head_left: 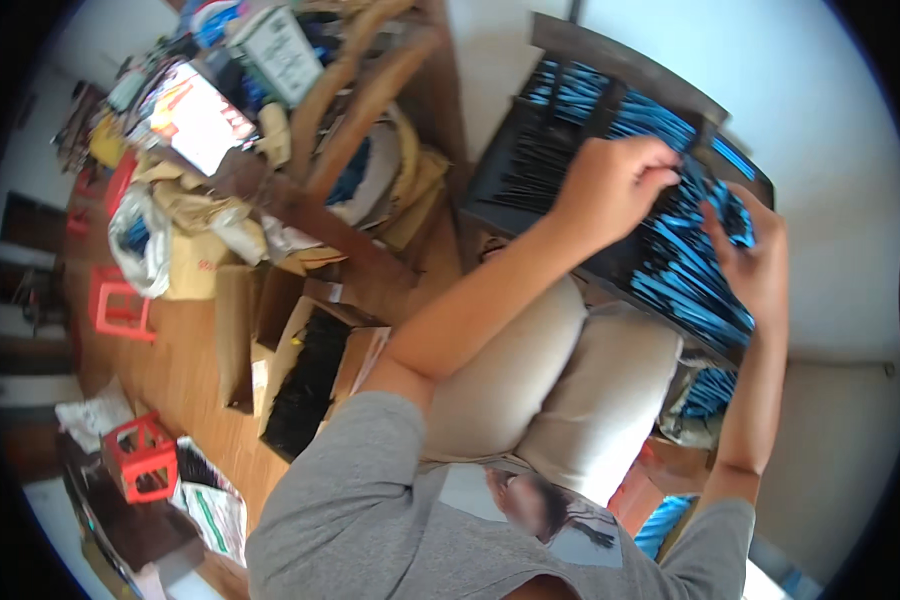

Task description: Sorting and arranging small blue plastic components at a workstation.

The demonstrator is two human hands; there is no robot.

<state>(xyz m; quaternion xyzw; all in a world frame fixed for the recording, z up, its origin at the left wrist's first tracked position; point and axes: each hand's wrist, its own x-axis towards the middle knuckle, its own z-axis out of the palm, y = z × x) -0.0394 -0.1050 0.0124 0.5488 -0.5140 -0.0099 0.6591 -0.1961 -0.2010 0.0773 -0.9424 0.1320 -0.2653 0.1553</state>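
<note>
Both hands work over a dark tray point(510, 170) of thin blue strips point(685, 275) that rests tilted against the pale wall, far right of the knees. The left hand point(615, 185) has its fingertips pinched together on a strip near the tray's far edge, likely to lift one clear of the packed rows. The right hand point(755, 260) curls around a small bunch of strips, fingers closed on them, just beside the left. The tray leans toward the person, so its rows face up within reach. To the left, an open cardboard box point(310, 375) of black pieces sits on the wooden floor, with red stools point(140, 455) beyond; clutter crowds that side, leaving little room.
</note>
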